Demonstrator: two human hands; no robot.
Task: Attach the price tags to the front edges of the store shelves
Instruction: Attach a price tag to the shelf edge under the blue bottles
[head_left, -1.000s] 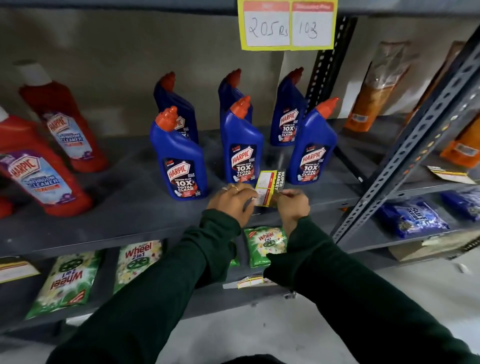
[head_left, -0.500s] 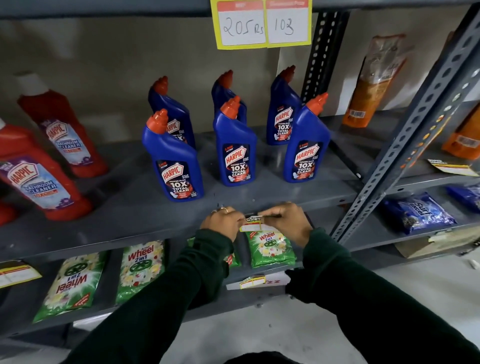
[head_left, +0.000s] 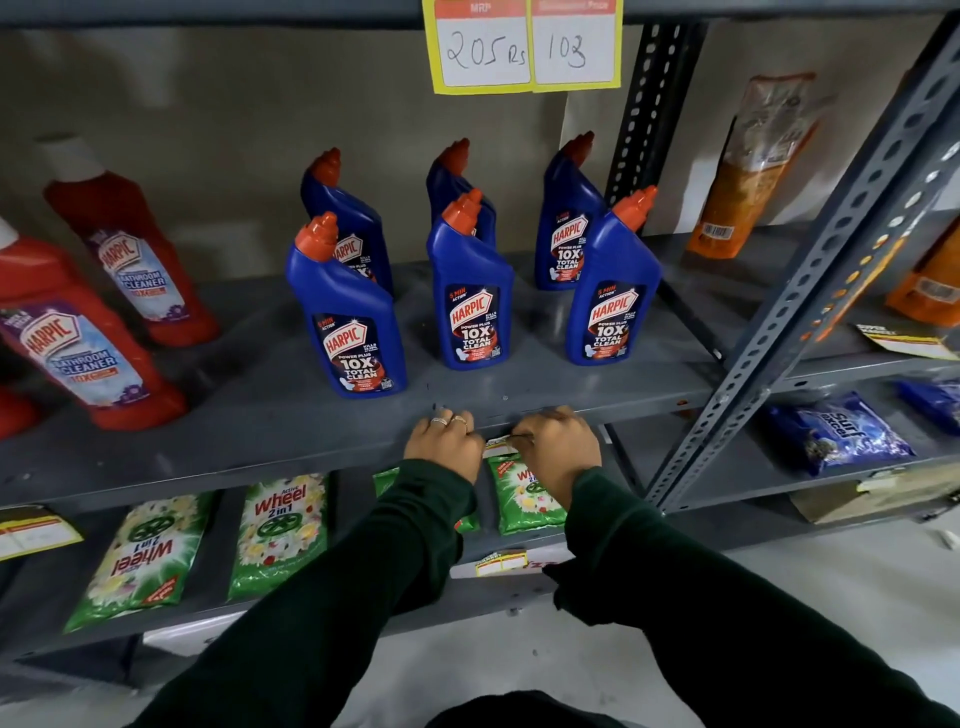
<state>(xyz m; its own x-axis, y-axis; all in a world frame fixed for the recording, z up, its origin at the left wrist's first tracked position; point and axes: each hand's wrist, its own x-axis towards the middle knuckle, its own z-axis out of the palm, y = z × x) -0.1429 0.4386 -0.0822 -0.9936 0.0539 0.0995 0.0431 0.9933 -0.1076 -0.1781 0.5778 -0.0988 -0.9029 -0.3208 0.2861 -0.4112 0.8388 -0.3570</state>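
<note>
A small yellow, red and white price tag (head_left: 497, 445) sits against the front edge of the grey middle shelf (head_left: 291, 447), below the blue Harpic bottles (head_left: 470, 296). My left hand (head_left: 445, 439) and my right hand (head_left: 558, 447) hold it from either side, fingers curled over the shelf lip. Most of the tag is hidden between my hands. A larger yellow tag (head_left: 527, 44) reading 205 Rs hangs on the shelf above. Another tag (head_left: 501, 562) is on the bottom shelf edge.
Red Harpic bottles (head_left: 93, 343) stand at the left. Green Wheel packets (head_left: 280, 530) lie on the lower shelf. A slotted grey upright (head_left: 810, 291) slants at the right, with blue Surf Excel packs (head_left: 836, 431) and orange packets (head_left: 753, 166) beyond. More tags lie at far left (head_left: 31, 530) and right (head_left: 904, 340).
Both hands lowered the tag from above the shelf surface, in front of the bottles, down to the shelf's front edge, and now press it there.
</note>
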